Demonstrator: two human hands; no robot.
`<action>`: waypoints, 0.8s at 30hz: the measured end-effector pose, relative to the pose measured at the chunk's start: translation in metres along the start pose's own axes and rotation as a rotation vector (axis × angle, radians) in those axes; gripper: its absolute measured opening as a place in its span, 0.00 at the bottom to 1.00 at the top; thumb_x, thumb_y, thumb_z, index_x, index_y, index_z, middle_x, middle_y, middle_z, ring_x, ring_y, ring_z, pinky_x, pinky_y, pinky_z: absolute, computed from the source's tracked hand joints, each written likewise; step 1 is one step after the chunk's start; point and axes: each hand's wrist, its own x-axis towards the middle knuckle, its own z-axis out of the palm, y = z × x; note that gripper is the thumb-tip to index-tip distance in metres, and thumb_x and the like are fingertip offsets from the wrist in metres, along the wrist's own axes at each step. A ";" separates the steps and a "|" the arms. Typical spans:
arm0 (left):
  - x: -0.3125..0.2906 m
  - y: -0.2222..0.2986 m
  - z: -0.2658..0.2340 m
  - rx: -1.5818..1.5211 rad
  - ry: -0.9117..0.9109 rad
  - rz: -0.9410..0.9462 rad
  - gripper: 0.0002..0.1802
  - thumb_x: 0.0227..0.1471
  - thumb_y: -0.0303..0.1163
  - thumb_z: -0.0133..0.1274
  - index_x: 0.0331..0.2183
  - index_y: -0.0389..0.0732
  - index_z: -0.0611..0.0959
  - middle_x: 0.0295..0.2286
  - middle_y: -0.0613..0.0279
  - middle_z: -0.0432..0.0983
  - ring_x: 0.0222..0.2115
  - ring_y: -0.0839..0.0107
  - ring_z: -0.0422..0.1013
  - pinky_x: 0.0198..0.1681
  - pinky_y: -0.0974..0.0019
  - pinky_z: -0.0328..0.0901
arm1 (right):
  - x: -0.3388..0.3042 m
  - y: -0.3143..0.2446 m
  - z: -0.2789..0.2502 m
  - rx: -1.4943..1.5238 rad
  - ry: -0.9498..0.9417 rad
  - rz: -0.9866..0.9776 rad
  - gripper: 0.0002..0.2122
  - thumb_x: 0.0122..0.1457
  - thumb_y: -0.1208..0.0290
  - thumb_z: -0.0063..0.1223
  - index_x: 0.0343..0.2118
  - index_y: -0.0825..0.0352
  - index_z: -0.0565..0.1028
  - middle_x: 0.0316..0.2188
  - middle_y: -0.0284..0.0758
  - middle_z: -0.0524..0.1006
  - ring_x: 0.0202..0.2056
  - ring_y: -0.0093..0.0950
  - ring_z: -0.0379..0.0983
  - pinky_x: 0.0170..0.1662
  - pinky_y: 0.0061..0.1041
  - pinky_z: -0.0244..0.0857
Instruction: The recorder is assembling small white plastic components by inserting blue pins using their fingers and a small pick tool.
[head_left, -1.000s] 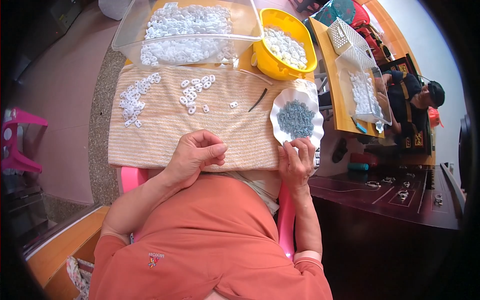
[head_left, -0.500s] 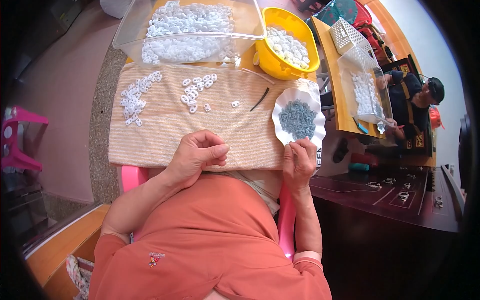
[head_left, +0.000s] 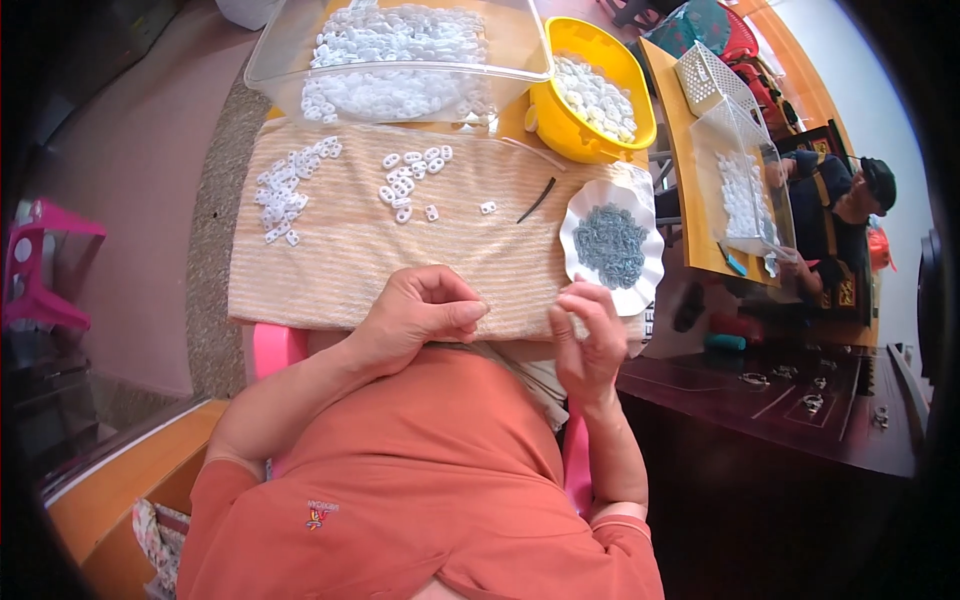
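My left hand [head_left: 428, 315] is over the front edge of a striped towel [head_left: 330, 275], thumb and fingertips pinched together. Whatever they hold, if anything, is too small to make out. My right hand [head_left: 592, 335] hovers just off the near side of a white wavy-rimmed plate [head_left: 652, 275] of small grey-blue translucent pieces [head_left: 610, 245]. Its thumb and fingers are drawn together, and any piece between them does not show. Beyond the hands lie a pile of white two-holed plastic pieces [head_left: 285, 195], a looser group of similar pieces [head_left: 400, 182] and a single one [head_left: 488, 208].
A clear bin [head_left: 400, 70] of white pieces and a yellow basin [head_left: 640, 140] stand at the back. A black strip [head_left: 537, 200] lies beside the plate. At right, a person [head_left: 835, 200] works at another table [head_left: 690, 215]. A pink stool [head_left: 50, 270] stands left.
My right hand has drawn back from the plate's near rim, toward my left hand. My left hand stays pinched near the towel edge. The whole view has shifted slightly.
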 end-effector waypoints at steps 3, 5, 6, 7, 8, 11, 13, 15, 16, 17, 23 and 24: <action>0.000 -0.002 0.001 -0.007 -0.115 0.053 0.06 0.51 0.25 0.58 0.32 0.35 0.79 0.25 0.63 0.77 0.25 0.78 0.72 0.31 0.74 0.69 | -0.001 -0.008 0.017 0.036 -0.154 -0.077 0.06 0.50 0.83 0.57 0.31 0.71 0.73 0.29 0.40 0.73 0.33 0.35 0.73 0.51 0.38 0.65; -0.002 0.000 0.003 -0.024 -0.152 0.055 0.06 0.51 0.25 0.58 0.32 0.34 0.79 0.25 0.62 0.77 0.25 0.78 0.72 0.30 0.74 0.68 | -0.006 -0.007 0.023 -0.046 -0.234 -0.028 0.05 0.52 0.70 0.58 0.31 0.61 0.75 0.33 0.34 0.74 0.42 0.36 0.74 0.36 0.35 0.67; -0.003 0.000 0.002 -0.023 -0.155 0.062 0.06 0.51 0.25 0.58 0.32 0.34 0.79 0.25 0.62 0.77 0.25 0.78 0.72 0.30 0.74 0.68 | -0.006 -0.006 0.028 -0.028 -0.232 -0.050 0.06 0.52 0.69 0.58 0.31 0.61 0.75 0.33 0.34 0.74 0.43 0.36 0.74 0.35 0.35 0.66; -0.002 0.000 0.000 -0.018 -0.151 0.059 0.06 0.51 0.25 0.58 0.31 0.34 0.78 0.25 0.61 0.77 0.25 0.78 0.72 0.31 0.74 0.68 | -0.004 -0.009 0.029 0.005 -0.220 -0.071 0.07 0.51 0.71 0.59 0.32 0.62 0.74 0.31 0.35 0.74 0.38 0.37 0.74 0.33 0.35 0.65; -0.002 0.000 -0.001 -0.012 -0.148 0.056 0.06 0.51 0.25 0.58 0.31 0.34 0.78 0.26 0.61 0.77 0.25 0.78 0.72 0.31 0.74 0.68 | -0.003 -0.010 0.030 0.001 -0.217 -0.079 0.07 0.51 0.71 0.59 0.32 0.62 0.74 0.31 0.35 0.74 0.38 0.37 0.74 0.33 0.35 0.65; -0.003 -0.001 -0.003 0.049 -0.141 0.085 0.06 0.51 0.26 0.58 0.31 0.34 0.77 0.26 0.61 0.77 0.25 0.78 0.72 0.31 0.74 0.68 | 0.001 -0.015 0.031 0.162 -0.224 -0.132 0.08 0.49 0.80 0.59 0.32 0.67 0.73 0.30 0.38 0.73 0.30 0.37 0.70 0.32 0.30 0.64; -0.004 -0.001 -0.003 0.045 -0.147 0.091 0.07 0.51 0.26 0.58 0.31 0.34 0.77 0.26 0.61 0.77 0.25 0.78 0.72 0.31 0.74 0.68 | 0.002 -0.019 0.030 0.160 -0.205 -0.118 0.08 0.48 0.81 0.61 0.31 0.68 0.74 0.29 0.39 0.74 0.29 0.36 0.72 0.33 0.30 0.66; -0.005 -0.001 -0.002 0.046 -0.155 0.092 0.06 0.52 0.26 0.57 0.30 0.35 0.76 0.25 0.60 0.77 0.25 0.78 0.72 0.31 0.74 0.68 | 0.001 -0.020 0.031 0.235 -0.187 -0.074 0.08 0.46 0.81 0.62 0.30 0.69 0.76 0.28 0.39 0.75 0.28 0.33 0.74 0.30 0.26 0.66; -0.005 0.000 -0.001 0.050 -0.160 0.099 0.06 0.52 0.26 0.57 0.30 0.35 0.76 0.25 0.60 0.77 0.25 0.78 0.72 0.31 0.74 0.68 | 0.000 -0.018 0.031 0.231 -0.182 -0.082 0.08 0.46 0.81 0.62 0.30 0.69 0.76 0.28 0.39 0.75 0.28 0.33 0.74 0.30 0.26 0.66; -0.005 0.000 -0.001 0.054 -0.155 0.097 0.06 0.52 0.26 0.57 0.30 0.35 0.76 0.25 0.61 0.76 0.25 0.78 0.71 0.31 0.74 0.68 | -0.001 -0.015 0.032 0.261 -0.193 -0.069 0.08 0.46 0.81 0.62 0.30 0.69 0.76 0.28 0.39 0.75 0.28 0.32 0.74 0.29 0.26 0.66; -0.006 -0.003 0.000 0.068 -0.106 0.112 0.06 0.51 0.26 0.57 0.29 0.36 0.76 0.25 0.62 0.76 0.25 0.79 0.71 0.31 0.75 0.68 | -0.001 -0.019 0.034 0.327 -0.200 -0.021 0.07 0.49 0.81 0.60 0.32 0.69 0.76 0.28 0.38 0.75 0.27 0.31 0.73 0.29 0.25 0.66; -0.005 -0.003 0.000 0.069 -0.090 0.119 0.06 0.51 0.26 0.58 0.29 0.36 0.76 0.25 0.63 0.76 0.25 0.79 0.71 0.31 0.75 0.67 | -0.001 -0.018 0.036 0.327 -0.173 -0.014 0.08 0.47 0.82 0.61 0.31 0.69 0.77 0.27 0.38 0.76 0.27 0.29 0.73 0.28 0.24 0.66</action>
